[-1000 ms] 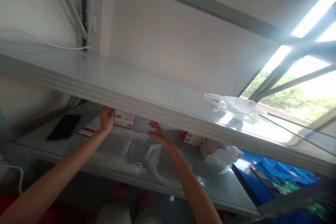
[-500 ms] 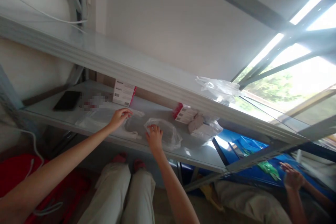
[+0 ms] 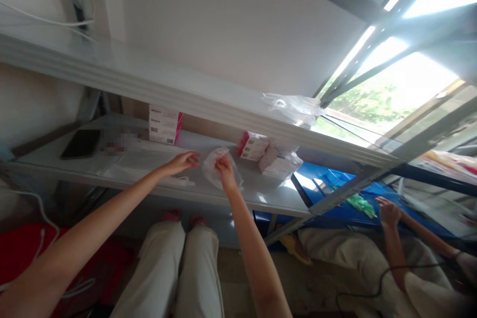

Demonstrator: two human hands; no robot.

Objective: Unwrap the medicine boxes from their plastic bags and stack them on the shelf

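Observation:
A clear plastic bag is pinched in my right hand, lifted a little over the lower shelf. To its left, my left hand reaches toward the bag with fingers apart and holds nothing. Beneath my left forearm lies more clear plastic, flat on the shelf, and a white cord-like strip shows near the front edge. Behind my left hand stands a white and pink box.
A dark phone lies at the shelf's left. Further right sit another pink and white box and plastic-wrapped boxes. Crumpled plastic rests on the upper shelf. At right, another person's hands are near a green bundle.
My right hand has closed on the clear bag and raised it slightly. My left hand has moved right, toward the bag. The camera view has shifted a little.

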